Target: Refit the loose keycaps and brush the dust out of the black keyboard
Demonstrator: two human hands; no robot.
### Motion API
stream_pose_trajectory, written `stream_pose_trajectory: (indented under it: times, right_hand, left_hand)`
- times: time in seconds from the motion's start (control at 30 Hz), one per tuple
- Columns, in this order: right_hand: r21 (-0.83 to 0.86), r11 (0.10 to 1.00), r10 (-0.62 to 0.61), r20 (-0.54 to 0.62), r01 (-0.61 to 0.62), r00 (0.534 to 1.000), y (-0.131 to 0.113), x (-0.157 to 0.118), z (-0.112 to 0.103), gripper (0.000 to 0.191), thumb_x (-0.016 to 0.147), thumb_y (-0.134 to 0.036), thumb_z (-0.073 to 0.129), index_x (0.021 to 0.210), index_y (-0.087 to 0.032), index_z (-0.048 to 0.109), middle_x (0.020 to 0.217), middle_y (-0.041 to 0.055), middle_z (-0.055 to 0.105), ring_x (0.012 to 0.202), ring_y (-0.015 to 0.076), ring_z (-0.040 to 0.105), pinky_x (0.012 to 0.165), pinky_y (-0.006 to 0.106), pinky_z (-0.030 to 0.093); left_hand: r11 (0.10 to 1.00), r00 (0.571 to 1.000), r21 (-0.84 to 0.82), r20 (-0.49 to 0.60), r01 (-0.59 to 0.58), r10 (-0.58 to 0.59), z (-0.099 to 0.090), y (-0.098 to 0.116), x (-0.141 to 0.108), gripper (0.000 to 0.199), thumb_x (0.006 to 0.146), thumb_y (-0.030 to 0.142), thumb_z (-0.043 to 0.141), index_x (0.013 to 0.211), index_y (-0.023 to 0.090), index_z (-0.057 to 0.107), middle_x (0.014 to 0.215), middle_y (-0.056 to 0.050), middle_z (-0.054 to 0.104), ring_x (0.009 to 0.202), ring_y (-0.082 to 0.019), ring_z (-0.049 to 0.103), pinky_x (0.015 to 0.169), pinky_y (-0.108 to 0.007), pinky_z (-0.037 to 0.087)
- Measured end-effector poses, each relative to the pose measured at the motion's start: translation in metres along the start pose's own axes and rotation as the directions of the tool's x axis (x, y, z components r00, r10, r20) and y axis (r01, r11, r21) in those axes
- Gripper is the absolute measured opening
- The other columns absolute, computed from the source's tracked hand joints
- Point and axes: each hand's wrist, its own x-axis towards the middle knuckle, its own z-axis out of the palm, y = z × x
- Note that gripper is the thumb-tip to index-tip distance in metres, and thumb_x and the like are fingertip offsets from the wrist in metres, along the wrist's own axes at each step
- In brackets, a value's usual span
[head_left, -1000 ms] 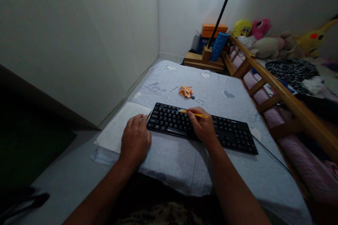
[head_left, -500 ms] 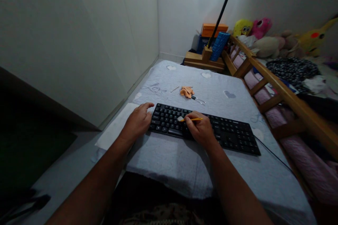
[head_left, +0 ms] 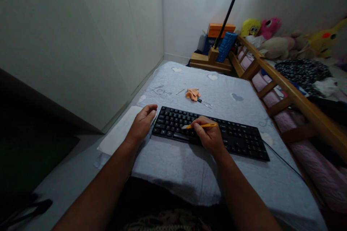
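Note:
A black keyboard [head_left: 235, 140] lies on the cloth-covered table [head_left: 173, 166]. My right hand [head_left: 208, 135] is closed on a yellow-handled brush [head_left: 208, 125], whose pale bristles rest at the keys left of the hand. My left hand [head_left: 141, 122] is at the keyboard's left end, fingers apart and curved, beside its edge. Beyond the keyboard lie a crumpled orange cloth [head_left: 193, 94], a tool with two metal prongs and a dark handle [head_left: 204, 103], and a thin pale stick [head_left: 180, 91].
White paper or cloth [head_left: 116, 137] lies under and left of my left hand. A wooden bed rail [head_left: 287, 97] runs along the right, with plush toys behind it. A black pole on a wooden base [head_left: 200, 59] stands past the far edge. A cable leaves the keyboard's right end.
The brush in my right hand has moved slightly toward me and now lies lower over the keys. My left hand has turned a little, its thumb shifting.

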Motion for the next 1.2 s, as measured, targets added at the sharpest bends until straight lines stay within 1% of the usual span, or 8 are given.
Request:
stream_pose_trajectory:
  times: [0.17, 0.3, 0.5, 0.67, 0.77, 0.87, 1.03, 1.2]
  right_hand:
    - [-0.061, 0.998, -0.012, -0.014, 0.011, 1.0, 0.003, 0.002, 0.004, 0.021, 0.094, -0.028, 0.051, 0.084, -0.02, 0.068, 0.081, 0.0056, 0.068, 0.077, 0.0193, 0.064, 0.072, 0.031, 0.047]
    - [-0.092, 0.996, 0.017, 0.037, -0.014, 0.999, 0.003, 0.001, 0.004, 0.021, 0.091, -0.027, 0.053, 0.079, -0.02, 0.068, 0.076, 0.0051, 0.067, 0.072, 0.0186, 0.062, 0.069, 0.031, 0.046]
    - [0.048, 0.995, 0.08, 0.071, -0.083, 0.994, 0.002, -0.001, -0.001, 0.022, 0.084, -0.026, 0.052, 0.067, -0.02, 0.064, 0.064, 0.0012, 0.062, 0.06, 0.0161, 0.058, 0.06, 0.028, 0.044]
    - [0.104, 0.988, 0.117, 0.012, -0.118, 0.993, 0.003, 0.002, 0.001, 0.021, 0.087, -0.03, 0.054, 0.073, -0.02, 0.067, 0.069, 0.002, 0.065, 0.065, 0.0174, 0.06, 0.062, 0.029, 0.046]
    - [0.074, 0.991, 0.114, 0.018, -0.115, 0.993, -0.002, 0.01, 0.008, 0.021, 0.09, -0.032, 0.054, 0.083, -0.02, 0.069, 0.075, 0.0031, 0.068, 0.07, 0.018, 0.062, 0.066, 0.029, 0.048]
    - [0.052, 0.993, 0.096, 0.089, -0.101, 0.991, -0.008, 0.02, 0.017, 0.018, 0.091, -0.029, 0.054, 0.089, -0.02, 0.069, 0.08, 0.0028, 0.07, 0.073, 0.0178, 0.063, 0.071, 0.029, 0.048]
    - [0.135, 0.984, 0.087, 0.211, -0.117, 0.974, -0.016, 0.037, 0.041, 0.017, 0.092, -0.027, 0.054, 0.092, -0.02, 0.069, 0.086, 0.0026, 0.073, 0.08, 0.0174, 0.067, 0.076, 0.028, 0.05]
    - [0.148, 0.982, 0.083, 0.24, -0.121, 0.967, -0.016, 0.041, 0.059, 0.018, 0.092, -0.026, 0.054, 0.091, -0.02, 0.071, 0.089, 0.0025, 0.075, 0.082, 0.0168, 0.068, 0.079, 0.028, 0.05]
  left_hand:
    - [0.985, 0.999, -0.17, -0.005, 0.036, -0.037, 0.0, -0.012, 0.003, 0.04, 0.084, 0.042, 0.063, 0.116, 0.019, 0.066, 0.122, -0.01, 0.068, 0.123, -0.025, 0.059, 0.112, -0.043, 0.039]
    - [0.981, 1.0, -0.195, 0.007, 0.017, -0.017, -0.001, -0.016, 0.004, 0.041, 0.085, 0.042, 0.063, 0.119, 0.019, 0.064, 0.126, -0.01, 0.066, 0.128, -0.024, 0.057, 0.114, -0.042, 0.037]
    - [0.984, 0.999, -0.177, 0.038, -0.004, 0.011, 0.001, -0.016, 0.002, 0.047, 0.086, 0.048, 0.062, 0.123, 0.019, 0.062, 0.129, -0.011, 0.064, 0.129, -0.024, 0.057, 0.115, -0.042, 0.038]
    - [0.967, 0.996, -0.247, 0.077, 0.055, -0.037, 0.004, -0.012, 0.002, 0.047, 0.085, 0.048, 0.063, 0.123, 0.02, 0.061, 0.134, -0.012, 0.062, 0.132, -0.026, 0.055, 0.113, -0.043, 0.041]
    - [0.953, 0.993, -0.291, 0.096, 0.091, -0.066, 0.004, -0.011, 0.002, 0.047, 0.084, 0.047, 0.066, 0.122, 0.02, 0.06, 0.132, -0.012, 0.063, 0.132, -0.026, 0.056, 0.113, -0.043, 0.041]
    - [0.941, 0.992, -0.324, 0.11, 0.101, -0.069, 0.003, -0.01, 0.001, 0.048, 0.084, 0.048, 0.066, 0.121, 0.019, 0.059, 0.13, -0.012, 0.063, 0.131, -0.026, 0.056, 0.114, -0.043, 0.04]
    - [0.937, 0.991, -0.333, 0.109, 0.104, -0.072, 0.003, -0.007, -0.002, 0.044, 0.084, 0.047, 0.065, 0.119, 0.02, 0.061, 0.126, -0.011, 0.065, 0.127, -0.026, 0.059, 0.112, -0.044, 0.042]
    - [0.941, 0.993, -0.327, 0.105, 0.089, -0.057, 0.003, -0.011, 0.0, 0.041, 0.084, 0.045, 0.067, 0.118, 0.021, 0.062, 0.127, -0.009, 0.065, 0.129, -0.025, 0.057, 0.113, -0.042, 0.04]
